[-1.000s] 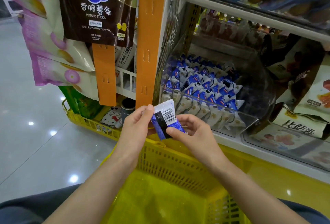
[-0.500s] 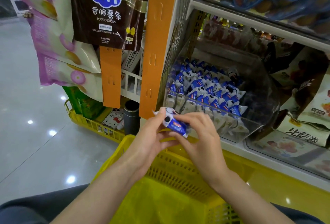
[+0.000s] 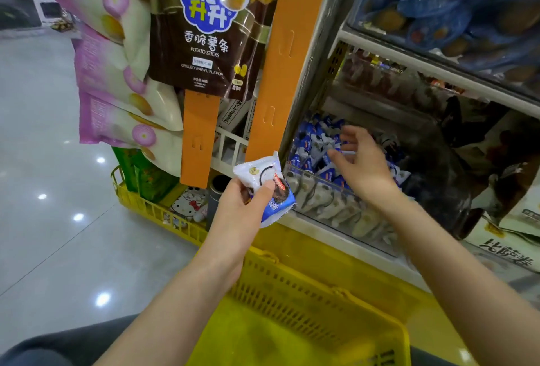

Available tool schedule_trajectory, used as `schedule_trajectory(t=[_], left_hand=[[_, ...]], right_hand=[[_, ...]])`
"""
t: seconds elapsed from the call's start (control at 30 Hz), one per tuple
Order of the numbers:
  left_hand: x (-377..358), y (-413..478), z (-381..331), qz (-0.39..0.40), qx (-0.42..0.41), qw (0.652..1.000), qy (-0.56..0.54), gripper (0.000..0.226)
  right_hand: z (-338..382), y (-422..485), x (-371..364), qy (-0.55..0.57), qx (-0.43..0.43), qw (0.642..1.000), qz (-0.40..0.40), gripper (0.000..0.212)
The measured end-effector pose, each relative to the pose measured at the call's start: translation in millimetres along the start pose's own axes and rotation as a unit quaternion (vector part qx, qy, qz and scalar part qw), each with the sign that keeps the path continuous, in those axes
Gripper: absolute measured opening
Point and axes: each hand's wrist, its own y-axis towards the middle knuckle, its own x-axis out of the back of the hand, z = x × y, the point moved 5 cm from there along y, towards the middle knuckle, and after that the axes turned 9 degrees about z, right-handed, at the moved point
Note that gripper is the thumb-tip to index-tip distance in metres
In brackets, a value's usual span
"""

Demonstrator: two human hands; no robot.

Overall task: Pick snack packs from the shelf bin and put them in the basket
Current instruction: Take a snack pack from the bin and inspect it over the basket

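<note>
My left hand pinches a white-and-blue snack pack between thumb and fingers, above the far rim of the yellow basket. My right hand reaches over the front wall of the clear shelf bin, fingers spread and relaxed above several blue-and-white snack packs. It holds nothing. The basket sits below both forearms, close to me.
Orange hanging strips carry a brown potato-stick bag and pink-and-cream bags on the left. A second yellow basket with goods stands on the grey floor. Other clear bins lie right and above.
My right hand has let go of the snack pack and moved up into the shelf bin. My left hand alone now holds the pack, turned face up.
</note>
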Motion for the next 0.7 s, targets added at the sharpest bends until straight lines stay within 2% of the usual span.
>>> schedule_trajectory(t=[0.17, 0.27, 0.4, 0.53, 0.63, 0.7], left_hand=[[1.9, 5.6, -7.9, 0.011, -0.009, 1.000, -0.004, 0.012], [-0.5, 7.3, -7.8, 0.021, -0.005, 1.000, 0.000, 0.015], [-3.4, 8.5, -7.3, 0.030, -0.001, 1.000, 0.003, 0.016], [-4.4, 6.9, -5.7, 0.032, -0.006, 0.999, 0.032, 0.016], [-5.1, 6.7, -5.3, 0.021, -0.007, 0.999, 0.034, 0.025], [-5.2, 6.3, -7.7, 0.011, -0.007, 1.000, 0.025, 0.022]], right_hand=[[-25.4, 47.3, -14.3, -0.156, -0.049, 0.979, 0.119, 0.049], [-29.6, 58.6, -16.7, -0.183, -0.078, 0.971, 0.135, 0.041], [-26.4, 65.8, -16.1, -0.207, -0.089, 0.964, 0.140, 0.020], [-21.4, 65.9, -7.1, -0.147, -0.074, 0.983, 0.082, 0.013], [-12.0, 58.3, 12.8, -0.089, -0.039, 0.995, -0.014, 0.014], [4.2, 48.2, 32.1, -0.062, 0.014, 0.995, -0.079, 0.014]])
